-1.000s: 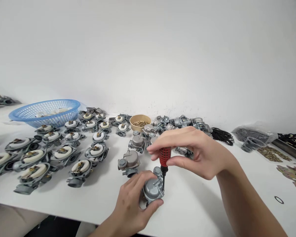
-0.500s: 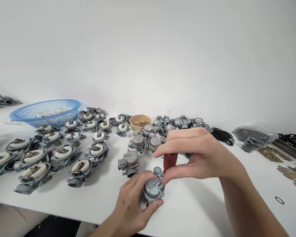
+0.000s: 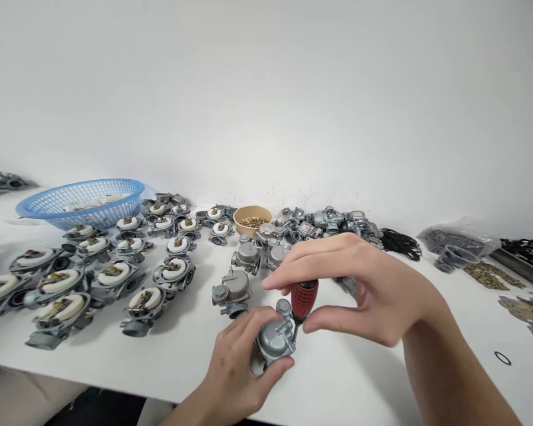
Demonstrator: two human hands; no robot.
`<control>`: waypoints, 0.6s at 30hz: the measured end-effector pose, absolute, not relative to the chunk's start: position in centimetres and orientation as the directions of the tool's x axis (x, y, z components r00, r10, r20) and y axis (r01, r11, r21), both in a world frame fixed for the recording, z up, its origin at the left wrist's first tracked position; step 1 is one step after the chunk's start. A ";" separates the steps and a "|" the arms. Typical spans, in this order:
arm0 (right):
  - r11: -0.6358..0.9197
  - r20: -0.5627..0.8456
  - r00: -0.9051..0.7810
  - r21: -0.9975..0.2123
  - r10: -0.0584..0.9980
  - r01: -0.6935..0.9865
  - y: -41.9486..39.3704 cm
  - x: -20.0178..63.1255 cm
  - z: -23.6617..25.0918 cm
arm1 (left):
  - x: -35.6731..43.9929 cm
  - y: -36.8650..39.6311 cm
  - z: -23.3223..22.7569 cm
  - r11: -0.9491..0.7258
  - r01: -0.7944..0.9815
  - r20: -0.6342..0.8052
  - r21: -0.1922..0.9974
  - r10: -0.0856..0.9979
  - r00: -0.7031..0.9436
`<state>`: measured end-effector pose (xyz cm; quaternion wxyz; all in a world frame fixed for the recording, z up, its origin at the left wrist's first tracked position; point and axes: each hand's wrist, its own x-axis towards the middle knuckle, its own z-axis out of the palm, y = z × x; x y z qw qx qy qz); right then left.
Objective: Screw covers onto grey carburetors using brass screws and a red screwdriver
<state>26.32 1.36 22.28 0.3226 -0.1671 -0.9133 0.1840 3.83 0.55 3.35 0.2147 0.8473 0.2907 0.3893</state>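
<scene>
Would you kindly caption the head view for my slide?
Left hand steadies a grey carburetor while right hand holds a red-handled screwdriver to it.

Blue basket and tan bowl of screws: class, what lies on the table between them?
In the head view, between the blue basket and the tan bowl sit rows of gray metal carburetor parts with white rings.

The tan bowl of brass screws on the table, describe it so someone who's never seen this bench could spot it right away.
Start at the white table and look along its far edge by the wall, right of the blue basket. Between the rows of white-topped carburetor parts and the heap of grey metal ones sits the tan bowl, the only round beige container, filled with small brass screws.
</scene>
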 end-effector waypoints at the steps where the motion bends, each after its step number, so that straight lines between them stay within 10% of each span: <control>1: 0.862 0.506 -0.751 -0.479 0.424 0.164 1.4 26.4 22.3 | 3.8 0.6 3.3 -0.741 0.329 0.537 0.585 0.658 0.527; 18: 0.871 0.535 -0.732 -0.463 0.422 0.164 1.9 27.1 22.1 | 4.0 0.5 3.6 -0.730 0.360 0.533 0.582 0.676 0.509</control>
